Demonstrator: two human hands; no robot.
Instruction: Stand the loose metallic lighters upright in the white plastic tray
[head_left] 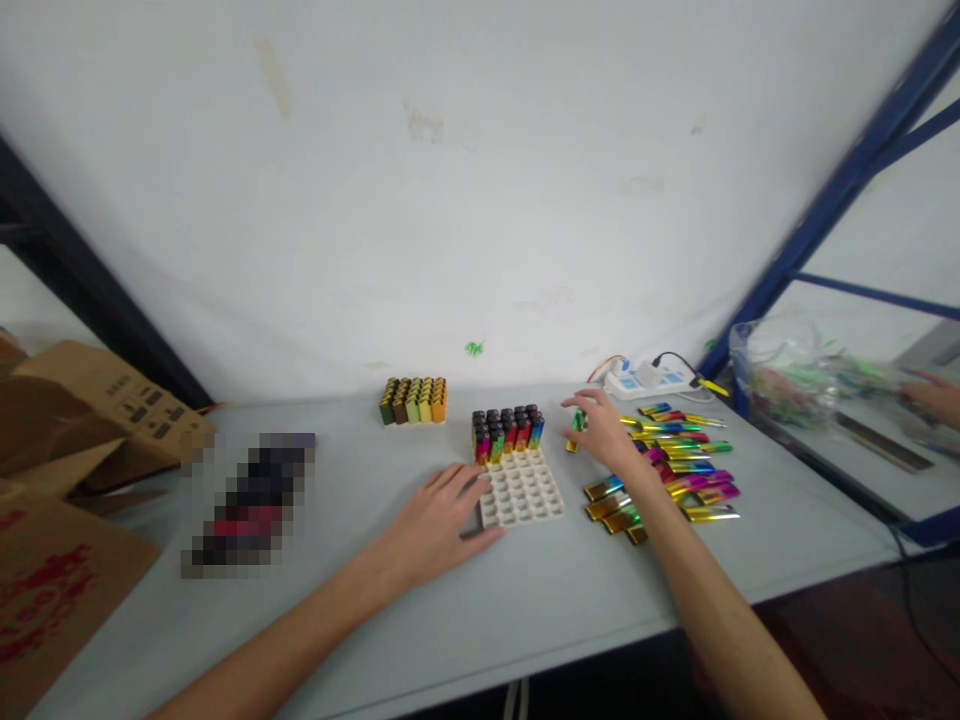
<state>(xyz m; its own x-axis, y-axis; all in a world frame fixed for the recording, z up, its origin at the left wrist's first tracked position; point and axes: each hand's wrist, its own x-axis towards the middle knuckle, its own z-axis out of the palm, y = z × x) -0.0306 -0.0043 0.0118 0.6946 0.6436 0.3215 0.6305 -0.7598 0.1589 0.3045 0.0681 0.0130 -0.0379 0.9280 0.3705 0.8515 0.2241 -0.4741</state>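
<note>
A white tray (pixel 523 490) with rows of square holes lies on the table. Its far rows hold several upright, shiny multicoloured lighters (pixel 520 435) with black tops. At the tray's left edge rests my left hand (pixel 442 520), fingers stretched and thumb spread by the near corner. My right hand (pixel 604 432) is right of the tray, its thumb and fingers curled around a green and gold lighter (pixel 576 428), partly hidden by them. Beneath and beyond my right forearm, loose metallic lighters (pixel 686 467) in gold, blue, pink and green lie spread out.
A block of upright gold-topped lighters (pixel 412 402) stands near the wall. A power strip (pixel 651 380) with plugs sits behind the loose pile. Cardboard boxes (pixel 67 590) and a pixelated dark item (pixel 255 505) are on the left. Another person's hand (pixel 934 395) and a plastic bag (pixel 784 375) appear beyond the blue frame.
</note>
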